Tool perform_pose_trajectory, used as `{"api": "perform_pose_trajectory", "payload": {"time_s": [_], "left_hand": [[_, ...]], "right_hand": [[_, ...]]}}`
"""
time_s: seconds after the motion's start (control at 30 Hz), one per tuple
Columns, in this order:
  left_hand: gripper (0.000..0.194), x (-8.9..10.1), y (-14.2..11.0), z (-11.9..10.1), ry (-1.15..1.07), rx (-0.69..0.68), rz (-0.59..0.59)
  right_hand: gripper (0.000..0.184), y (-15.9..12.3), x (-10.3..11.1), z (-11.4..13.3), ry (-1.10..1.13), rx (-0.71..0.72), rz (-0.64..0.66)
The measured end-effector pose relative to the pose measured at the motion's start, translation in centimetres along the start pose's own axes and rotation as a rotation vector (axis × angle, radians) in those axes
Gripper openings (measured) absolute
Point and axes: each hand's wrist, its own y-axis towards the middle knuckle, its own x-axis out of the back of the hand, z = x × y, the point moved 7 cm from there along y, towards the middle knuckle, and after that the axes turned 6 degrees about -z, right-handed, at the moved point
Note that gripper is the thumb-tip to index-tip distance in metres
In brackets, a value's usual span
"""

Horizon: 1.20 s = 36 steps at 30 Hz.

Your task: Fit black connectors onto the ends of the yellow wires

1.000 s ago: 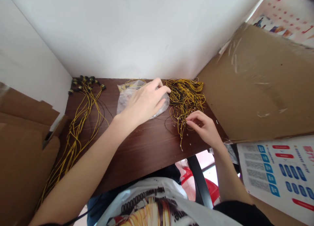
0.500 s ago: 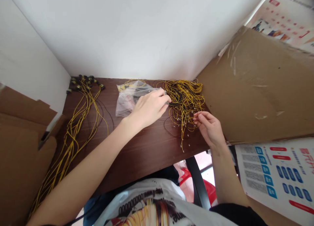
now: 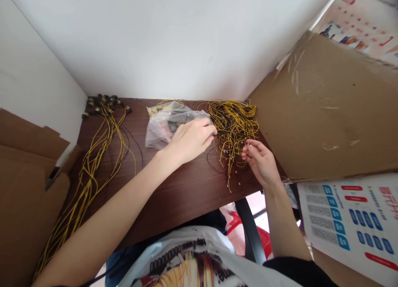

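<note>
A loose tangle of yellow and black wires lies at the back right of the dark brown table, with small metal ends spread toward me. My left hand reaches over the front of a clear plastic bag, its fingers closed at the tangle's left side; what they hold is hidden. At the tangle's right front, my right hand pinches a thin wire end between thumb and fingertips. The bag contains dark and yellow parts that I cannot make out clearly.
A bundle of yellow wires with black connectors runs down the table's left side. Cardboard stands at the left and as a panel at the right. A white wall closes off the back.
My right hand has shifted slightly left and up, its fingertips closer to the wire ends. My left hand has stayed almost in place, lowering a little.
</note>
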Motion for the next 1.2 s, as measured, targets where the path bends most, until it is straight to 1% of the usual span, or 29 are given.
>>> {"api": "perform_pose_trajectory", "payload": {"time_s": [0.23,0.5,0.6,0.73,0.83,0.9,0.97,1.1,1.2], "left_hand": [[0.024,-0.1,0.0,0.0,0.002,0.008,0.007],[0.024,-0.5,0.1,-0.2,-0.012,0.025,0.050],[0.031,-1.5,-0.1,-0.5,-0.075,0.060,0.074],[0.038,-3.8,-0.8,-1.4,-0.133,0.070,0.115],[0.036,-5.4,-1.2,-1.8,-0.190,0.053,0.125],[0.030,-5.8,-1.2,-1.7,-0.236,0.061,0.107],[0.026,-5.5,-1.0,-1.0,-0.268,0.099,0.057],[0.026,-3.8,-0.6,1.4,-0.259,0.257,-0.090],[0.026,-2.7,-0.6,3.0,-0.215,0.335,-0.135]], "right_hand": [[0.033,-0.1,-0.2,0.2,0.013,-0.007,-0.016],[0.025,-0.2,-0.5,0.5,-0.048,0.033,-0.006],[0.022,-0.2,-0.6,0.5,-0.070,0.047,0.007],[0.020,-0.3,-0.9,0.8,-0.150,0.102,0.059],[0.025,-0.5,-1.3,1.1,-0.185,0.138,0.089],[0.033,-0.6,-1.4,1.4,-0.177,0.153,0.088],[0.038,-0.6,-1.4,1.5,-0.155,0.166,0.078],[0.037,-0.5,-1.0,1.3,-0.151,0.191,0.043],[0.034,-0.6,-0.7,1.2,-0.193,0.224,0.021]]}}
